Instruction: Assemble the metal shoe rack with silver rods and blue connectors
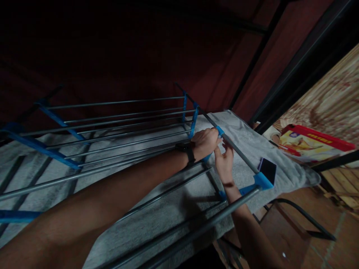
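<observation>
A rack of grey metal tubes with blue plastic connectors, like a shoe rack (131,158), lies across a grey cloth. My left hand (204,142), with a black watch on the wrist, is closed at a blue connector (220,131) on the rack's right-hand upright tube (238,151). Just below it is my right hand (224,162), palm turned up and fingers bent close to the same tube. Its thumb side is near the left hand's fingertips. What lies between the right fingers is hidden. A blue corner piece (263,181) joins the upright to a thick front tube.
The grey cloth (286,170) covers the surface under the rack, with a dark phone (267,171) on it. To the right are a red and yellow box (311,144) and a chair (288,231). A dark red wall (126,48) rises behind; a black post (303,63) slants at right.
</observation>
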Demonstrator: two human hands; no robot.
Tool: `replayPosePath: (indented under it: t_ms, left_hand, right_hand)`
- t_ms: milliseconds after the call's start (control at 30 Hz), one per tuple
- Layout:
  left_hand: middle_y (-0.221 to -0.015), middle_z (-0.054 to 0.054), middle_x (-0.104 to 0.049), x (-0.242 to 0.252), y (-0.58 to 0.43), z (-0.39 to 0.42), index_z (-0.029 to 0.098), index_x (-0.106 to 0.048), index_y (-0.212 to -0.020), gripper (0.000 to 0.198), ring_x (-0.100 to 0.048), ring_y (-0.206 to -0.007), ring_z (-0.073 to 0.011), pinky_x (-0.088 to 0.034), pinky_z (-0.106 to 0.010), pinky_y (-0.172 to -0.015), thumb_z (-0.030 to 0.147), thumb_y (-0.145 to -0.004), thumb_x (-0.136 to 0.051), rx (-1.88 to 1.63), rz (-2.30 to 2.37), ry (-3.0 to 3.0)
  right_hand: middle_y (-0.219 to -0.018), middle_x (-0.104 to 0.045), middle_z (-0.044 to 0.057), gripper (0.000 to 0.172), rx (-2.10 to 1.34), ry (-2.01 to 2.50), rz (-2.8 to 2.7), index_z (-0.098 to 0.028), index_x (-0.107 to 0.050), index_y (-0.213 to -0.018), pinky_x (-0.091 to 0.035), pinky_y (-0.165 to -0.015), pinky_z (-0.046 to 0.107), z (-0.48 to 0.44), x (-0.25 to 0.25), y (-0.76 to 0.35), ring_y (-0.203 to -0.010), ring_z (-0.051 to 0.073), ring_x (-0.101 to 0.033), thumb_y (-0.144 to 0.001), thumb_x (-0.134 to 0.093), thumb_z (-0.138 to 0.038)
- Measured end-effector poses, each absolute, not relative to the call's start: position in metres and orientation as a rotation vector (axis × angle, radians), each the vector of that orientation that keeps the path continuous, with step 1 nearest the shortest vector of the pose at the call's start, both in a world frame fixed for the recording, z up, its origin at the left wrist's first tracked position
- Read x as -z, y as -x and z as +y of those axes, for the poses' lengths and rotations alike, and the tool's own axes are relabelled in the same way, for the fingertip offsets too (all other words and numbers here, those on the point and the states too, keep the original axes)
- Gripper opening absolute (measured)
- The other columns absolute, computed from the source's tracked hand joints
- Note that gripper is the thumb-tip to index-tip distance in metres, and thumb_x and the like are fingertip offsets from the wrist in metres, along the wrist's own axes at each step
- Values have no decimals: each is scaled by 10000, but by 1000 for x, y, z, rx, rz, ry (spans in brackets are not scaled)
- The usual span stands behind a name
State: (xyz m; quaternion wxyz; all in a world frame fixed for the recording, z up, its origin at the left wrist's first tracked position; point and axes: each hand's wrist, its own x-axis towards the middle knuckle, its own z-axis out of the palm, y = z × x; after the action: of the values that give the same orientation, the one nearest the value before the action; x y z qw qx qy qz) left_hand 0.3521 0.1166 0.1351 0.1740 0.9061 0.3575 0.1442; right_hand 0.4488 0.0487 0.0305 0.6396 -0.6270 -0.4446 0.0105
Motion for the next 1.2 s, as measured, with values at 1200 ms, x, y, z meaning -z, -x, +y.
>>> replayPosePath:
  t_ms: [1200]
  left_hand:
    - [-957,-55,-662,-125,-354,139,200,-560,-945,173,-643,-905,-212,-518,-333,-797,272,-807,-636,-496,877,-2314]
  right_hand:
    - [-965,-678,56,252,-141,1356,-1076,-204,-627,-1022,-512,-911,406,71,-38,-450,-1000,230,-623,-896,-507,-387]
